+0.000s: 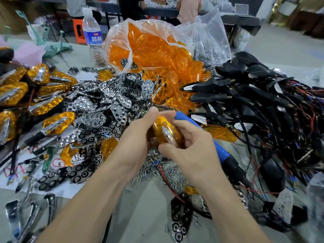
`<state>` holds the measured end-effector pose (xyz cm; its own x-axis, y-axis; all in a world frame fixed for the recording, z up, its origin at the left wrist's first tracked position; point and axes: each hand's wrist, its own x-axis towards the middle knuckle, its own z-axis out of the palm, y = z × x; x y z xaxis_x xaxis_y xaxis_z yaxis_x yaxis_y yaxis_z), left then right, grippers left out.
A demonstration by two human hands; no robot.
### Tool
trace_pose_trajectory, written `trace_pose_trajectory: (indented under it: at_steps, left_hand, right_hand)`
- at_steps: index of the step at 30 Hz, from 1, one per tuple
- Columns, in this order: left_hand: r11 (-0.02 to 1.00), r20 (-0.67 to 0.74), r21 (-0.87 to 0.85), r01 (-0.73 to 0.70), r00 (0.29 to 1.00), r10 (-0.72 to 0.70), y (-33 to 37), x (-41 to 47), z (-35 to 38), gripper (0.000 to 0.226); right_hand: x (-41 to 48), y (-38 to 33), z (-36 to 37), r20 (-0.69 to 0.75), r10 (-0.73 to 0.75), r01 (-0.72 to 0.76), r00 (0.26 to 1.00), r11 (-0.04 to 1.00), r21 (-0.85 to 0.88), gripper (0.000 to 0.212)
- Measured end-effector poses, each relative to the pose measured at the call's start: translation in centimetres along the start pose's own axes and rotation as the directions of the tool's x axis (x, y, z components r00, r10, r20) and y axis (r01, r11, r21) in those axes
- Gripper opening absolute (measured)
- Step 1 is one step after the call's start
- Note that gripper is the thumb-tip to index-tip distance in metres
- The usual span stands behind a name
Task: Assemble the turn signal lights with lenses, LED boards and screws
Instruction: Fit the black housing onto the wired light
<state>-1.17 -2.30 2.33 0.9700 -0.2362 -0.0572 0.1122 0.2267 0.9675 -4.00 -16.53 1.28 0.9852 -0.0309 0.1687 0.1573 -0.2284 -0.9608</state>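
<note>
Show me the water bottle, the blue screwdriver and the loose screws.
Clear plastic water bottle with blue label (93, 38): head view, on its label.
Blue-handled electric screwdriver (221, 151): head view, on its blue body.
Pile of small silver screws (173, 173): head view, middle of the pile.

This is a small assembly workshop: a table (149, 199) heaped with chrome reflectors (112, 95), black wired housings (245, 92), loose screws (168, 172) and a bag of orange lenses (154, 46), with other people (188, 7) standing at a bench (242, 20) behind.
</note>
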Motion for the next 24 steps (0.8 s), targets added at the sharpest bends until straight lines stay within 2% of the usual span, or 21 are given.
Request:
trace_pose_trajectory:
  at_steps: [3,5,7,9,12,15,18,21,24]
  left_hand:
    - [0.993,-0.03,-0.115,0.014,0.999,-0.017,-0.2,-0.2,1.0,0.054]
    - [0.985,-0.058,-0.162,-0.054,0.997,0.045,-0.4,-0.3,1.6,0.045]
    - [0.979,-0.047,-0.166,-0.121,0.992,0.114,-0.6,-0.4,2.0,0.045]
    - [0.971,-0.043,-0.18,-0.155,0.988,0.149,-0.6,-0.6,2.2,0.043]
    - [0.962,-0.065,-0.221,-0.162,0.986,0.152,-0.7,-0.5,2.0,0.038]
    - [0.942,-0.159,-0.323,-0.095,0.986,0.045,-0.7,-0.3,1.9,0.042]
    - [0.848,-0.17,-0.53,-0.02,0.982,-0.083,-0.4,0.1,1.3,0.05]
    - [0.791,-0.221,-0.608,-0.06,0.971,-0.095,-0.3,0.6,0.8,0.059]
    - [0.823,-0.27,-0.559,-0.104,0.961,-0.062,-0.8,0.9,1.0,0.054]
  right_hand:
    - [-0.2,0.6,1.0,-0.045,-0.063,0.06,0.997,0.996,-0.065,0.048]
    - [-0.2,0.8,1.2,-0.073,-0.099,0.1,0.992,0.995,0.0,0.058]
    - [-0.1,1.1,1.2,-0.091,-0.134,0.141,0.987,0.987,0.075,0.07]
    - [-0.2,1.1,1.4,-0.115,-0.167,0.178,0.979,0.98,0.094,0.071]
    - [-0.2,1.0,2.0,-0.121,-0.205,0.21,0.971,0.977,0.03,0.067]
    - [0.3,0.7,1.8,-0.058,-0.145,0.145,0.988,0.989,-0.016,0.057]
    - [0.5,0.5,0.6,0.065,-0.072,0.069,0.995,0.997,0.044,0.048]
    - [0.2,0.4,0.1,0.143,0.005,-0.013,0.99,0.998,0.055,0.05]
    - [-0.2,0.4,0.4,0.122,0.039,-0.039,0.992,0.999,-0.001,0.054]
